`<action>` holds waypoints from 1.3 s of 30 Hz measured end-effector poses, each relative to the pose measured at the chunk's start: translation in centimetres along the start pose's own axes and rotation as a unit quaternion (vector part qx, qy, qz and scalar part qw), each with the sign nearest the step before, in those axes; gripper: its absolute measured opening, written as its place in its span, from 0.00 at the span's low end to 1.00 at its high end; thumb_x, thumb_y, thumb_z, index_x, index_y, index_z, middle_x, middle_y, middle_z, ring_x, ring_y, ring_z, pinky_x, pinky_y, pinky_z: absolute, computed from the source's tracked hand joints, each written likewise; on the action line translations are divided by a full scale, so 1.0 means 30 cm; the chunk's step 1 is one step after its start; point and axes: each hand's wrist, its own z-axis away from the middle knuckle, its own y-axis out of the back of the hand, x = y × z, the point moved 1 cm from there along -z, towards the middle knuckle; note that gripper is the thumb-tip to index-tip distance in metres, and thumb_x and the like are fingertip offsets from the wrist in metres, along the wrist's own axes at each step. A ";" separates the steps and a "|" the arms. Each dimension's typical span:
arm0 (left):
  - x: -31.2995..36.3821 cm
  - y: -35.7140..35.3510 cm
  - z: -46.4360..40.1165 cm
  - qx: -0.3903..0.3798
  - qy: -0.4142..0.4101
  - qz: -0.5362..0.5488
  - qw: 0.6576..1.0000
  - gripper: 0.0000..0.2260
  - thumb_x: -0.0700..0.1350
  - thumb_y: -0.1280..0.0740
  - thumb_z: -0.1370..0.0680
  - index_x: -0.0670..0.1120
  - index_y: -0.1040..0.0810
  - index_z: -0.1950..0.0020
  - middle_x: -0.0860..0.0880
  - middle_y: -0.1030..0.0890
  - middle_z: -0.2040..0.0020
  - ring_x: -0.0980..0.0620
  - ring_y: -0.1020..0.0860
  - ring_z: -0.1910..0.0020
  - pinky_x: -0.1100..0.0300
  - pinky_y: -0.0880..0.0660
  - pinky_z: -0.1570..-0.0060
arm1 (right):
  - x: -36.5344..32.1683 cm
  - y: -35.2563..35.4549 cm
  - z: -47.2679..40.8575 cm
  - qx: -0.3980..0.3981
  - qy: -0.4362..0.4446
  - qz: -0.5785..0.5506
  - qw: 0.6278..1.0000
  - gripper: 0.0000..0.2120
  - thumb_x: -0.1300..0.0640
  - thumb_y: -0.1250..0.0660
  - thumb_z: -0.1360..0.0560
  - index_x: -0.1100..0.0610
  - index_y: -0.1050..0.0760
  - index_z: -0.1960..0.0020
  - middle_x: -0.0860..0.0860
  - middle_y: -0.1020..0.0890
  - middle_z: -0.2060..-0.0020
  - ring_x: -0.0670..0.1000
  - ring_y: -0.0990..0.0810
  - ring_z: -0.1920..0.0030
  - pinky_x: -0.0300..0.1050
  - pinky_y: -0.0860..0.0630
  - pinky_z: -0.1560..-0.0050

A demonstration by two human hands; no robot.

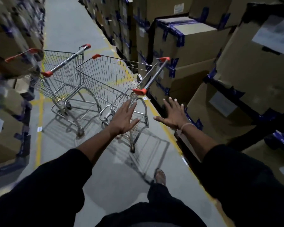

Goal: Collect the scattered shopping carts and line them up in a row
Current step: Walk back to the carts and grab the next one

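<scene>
Two wire shopping carts with orange handle ends stand in a warehouse aisle. The nearer cart (pixel 108 79) is in the middle, its handle bar (pixel 154 74) on the right side, angled toward the shelves. The farther cart (pixel 61 71) stands to its left, slightly ahead. My left hand (pixel 124 117) is stretched out with straight fingers in front of the nearer cart's rear lower frame, holding nothing. My right hand (pixel 172 114) is spread open just below the handle's near orange end (pixel 139 91), apart from it.
Tall shelves of taped cardboard boxes (pixel 195 46) line the right side, and more boxes (pixel 10 46) crowd the left. Yellow floor lines (pixel 39 128) mark the aisle edges. The grey floor runs on beyond the carts. My foot (pixel 160 176) is on the floor below.
</scene>
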 end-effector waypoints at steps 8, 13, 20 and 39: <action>0.050 0.006 -0.623 0.017 0.054 0.044 0.997 0.36 0.64 0.43 0.19 0.51 0.56 0.18 0.42 0.55 0.18 0.43 0.52 0.19 0.48 0.52 0.23 | 0.149 0.203 -0.617 -0.023 0.086 0.052 0.995 0.54 0.32 0.29 0.28 0.48 0.57 0.16 0.54 0.55 0.17 0.60 0.59 0.18 0.63 0.59 0.21; 0.059 -0.014 -0.884 -0.006 0.138 0.138 0.981 0.37 0.60 0.39 0.19 0.51 0.55 0.18 0.40 0.50 0.19 0.39 0.45 0.21 0.45 0.42 0.26 | 0.179 0.266 -0.880 -0.050 0.119 0.086 0.988 0.53 0.44 0.23 0.27 0.50 0.56 0.16 0.56 0.52 0.17 0.60 0.56 0.18 0.60 0.55 0.21; 0.028 -0.121 -1.046 -0.025 0.272 0.243 0.931 0.27 0.58 0.35 0.21 0.45 0.34 0.29 0.40 0.21 0.40 0.39 0.20 0.44 0.49 0.23 0.46 | 0.169 0.247 -1.139 -0.085 0.191 0.192 0.959 0.47 0.57 0.26 0.26 0.49 0.50 0.16 0.57 0.45 0.19 0.61 0.52 0.19 0.63 0.49 0.21; -0.183 -0.057 -0.742 -0.111 0.290 -0.004 0.951 0.26 0.69 0.38 0.24 0.46 0.19 0.50 0.45 0.18 0.56 0.43 0.19 0.57 0.57 0.28 0.61 | -0.072 0.016 -1.140 -0.131 0.233 0.328 0.906 0.24 0.32 0.36 0.25 0.52 0.20 0.46 0.54 0.16 0.48 0.58 0.17 0.46 0.53 0.27 0.41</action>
